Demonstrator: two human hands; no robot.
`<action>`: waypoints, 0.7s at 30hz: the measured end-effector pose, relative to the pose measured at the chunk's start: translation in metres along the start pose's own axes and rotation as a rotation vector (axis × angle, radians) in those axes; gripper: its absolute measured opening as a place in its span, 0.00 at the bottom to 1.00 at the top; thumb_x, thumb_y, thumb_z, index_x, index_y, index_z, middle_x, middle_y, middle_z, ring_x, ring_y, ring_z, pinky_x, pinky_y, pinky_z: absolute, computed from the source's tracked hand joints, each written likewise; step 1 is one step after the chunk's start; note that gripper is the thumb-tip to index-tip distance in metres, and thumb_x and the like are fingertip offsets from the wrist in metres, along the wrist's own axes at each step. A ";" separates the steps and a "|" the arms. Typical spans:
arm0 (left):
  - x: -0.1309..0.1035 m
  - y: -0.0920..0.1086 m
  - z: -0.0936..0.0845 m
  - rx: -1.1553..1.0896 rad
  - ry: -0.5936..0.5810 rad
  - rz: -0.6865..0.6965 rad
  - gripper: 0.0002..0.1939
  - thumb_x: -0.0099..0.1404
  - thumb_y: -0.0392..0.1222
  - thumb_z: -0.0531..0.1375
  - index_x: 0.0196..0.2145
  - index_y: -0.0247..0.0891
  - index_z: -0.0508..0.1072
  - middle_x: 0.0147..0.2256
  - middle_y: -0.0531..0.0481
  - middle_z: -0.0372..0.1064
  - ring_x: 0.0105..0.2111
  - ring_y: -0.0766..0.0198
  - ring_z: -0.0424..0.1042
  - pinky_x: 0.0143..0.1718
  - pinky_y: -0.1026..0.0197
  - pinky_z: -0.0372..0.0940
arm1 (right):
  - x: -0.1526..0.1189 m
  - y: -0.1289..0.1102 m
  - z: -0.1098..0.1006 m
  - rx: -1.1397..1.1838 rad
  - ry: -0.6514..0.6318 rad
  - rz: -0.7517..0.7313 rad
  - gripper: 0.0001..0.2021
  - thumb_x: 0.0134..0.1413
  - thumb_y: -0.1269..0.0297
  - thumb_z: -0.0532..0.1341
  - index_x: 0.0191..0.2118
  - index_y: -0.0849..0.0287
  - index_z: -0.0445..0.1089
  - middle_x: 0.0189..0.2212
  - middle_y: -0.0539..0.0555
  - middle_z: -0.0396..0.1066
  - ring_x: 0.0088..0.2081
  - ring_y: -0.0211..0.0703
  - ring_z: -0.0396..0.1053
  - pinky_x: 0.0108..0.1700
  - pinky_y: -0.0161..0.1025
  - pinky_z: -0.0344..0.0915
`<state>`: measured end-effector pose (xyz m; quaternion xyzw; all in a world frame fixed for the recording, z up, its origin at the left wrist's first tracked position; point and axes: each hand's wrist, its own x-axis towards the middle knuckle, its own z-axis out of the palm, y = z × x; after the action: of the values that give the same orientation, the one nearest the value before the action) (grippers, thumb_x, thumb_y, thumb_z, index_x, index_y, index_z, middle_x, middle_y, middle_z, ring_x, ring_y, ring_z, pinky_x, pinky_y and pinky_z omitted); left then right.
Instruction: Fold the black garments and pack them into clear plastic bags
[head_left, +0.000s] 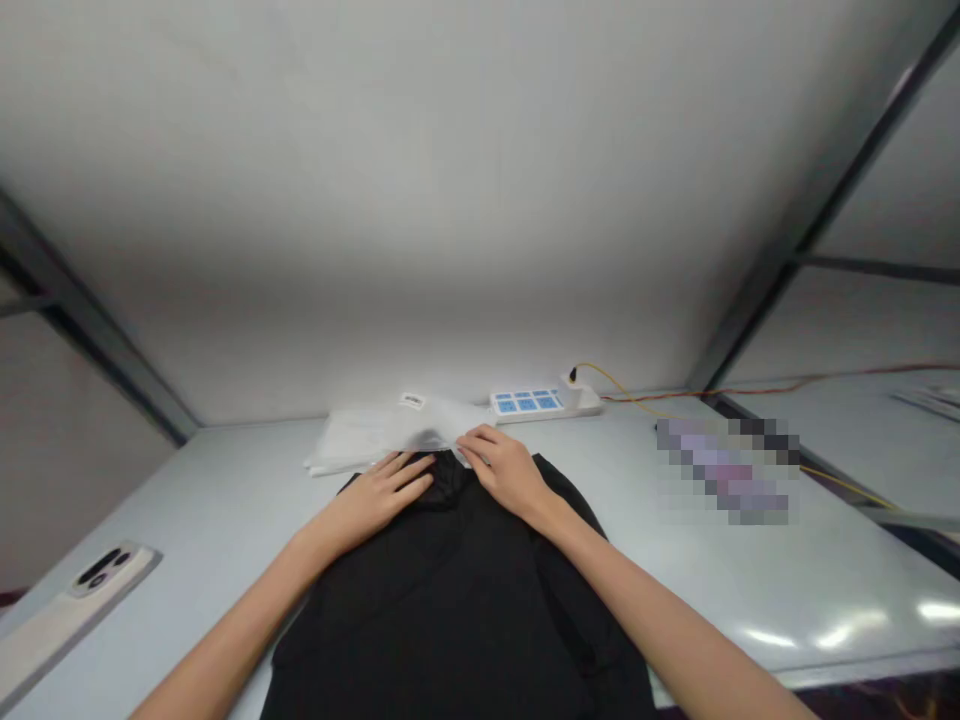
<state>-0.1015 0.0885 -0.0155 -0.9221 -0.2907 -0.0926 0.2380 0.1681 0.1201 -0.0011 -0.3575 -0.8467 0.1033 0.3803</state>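
Nearest the camera, the black garment (450, 610) is laid on the tabletop (210, 500), its long axis run toward the wall (480, 160), narrow end pointed away. Beyond it, the edge of the clear plastic bag (360, 435) is seemingly pinched by the right hand (511, 472); creasing is best limited if the fabric is pressed evenly by the left hand (381, 497), its fingers spread unclenched.

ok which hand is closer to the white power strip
Right. The right hand is just in front of the power strip's left end; the left hand is farther left, spread on the black cloth.
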 end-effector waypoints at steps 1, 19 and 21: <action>0.000 0.001 0.003 -0.006 -0.013 -0.065 0.23 0.71 0.27 0.52 0.60 0.40 0.67 0.63 0.42 0.66 0.63 0.50 0.65 0.61 0.47 0.66 | 0.000 -0.001 0.002 -0.036 0.001 -0.019 0.12 0.68 0.69 0.56 0.48 0.56 0.77 0.45 0.57 0.76 0.45 0.44 0.74 0.51 0.40 0.69; 0.062 0.011 0.018 -0.116 -0.154 -0.542 0.20 0.72 0.31 0.52 0.60 0.30 0.68 0.52 0.31 0.73 0.47 0.50 0.77 0.48 0.49 0.72 | -0.005 -0.010 0.018 -0.076 0.037 -0.143 0.17 0.64 0.75 0.57 0.54 0.58 0.74 0.47 0.59 0.74 0.49 0.47 0.70 0.53 0.44 0.71; 0.066 0.012 0.021 -0.115 -0.168 -0.636 0.17 0.73 0.39 0.58 0.57 0.32 0.70 0.52 0.36 0.72 0.45 0.52 0.76 0.45 0.49 0.73 | -0.005 -0.014 0.020 -0.061 0.036 -0.173 0.18 0.63 0.76 0.56 0.55 0.59 0.73 0.48 0.60 0.73 0.50 0.48 0.69 0.54 0.45 0.70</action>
<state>-0.0407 0.1227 -0.0180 -0.8013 -0.5771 -0.1022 0.1201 0.1489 0.1083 -0.0118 -0.2963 -0.8701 0.0379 0.3920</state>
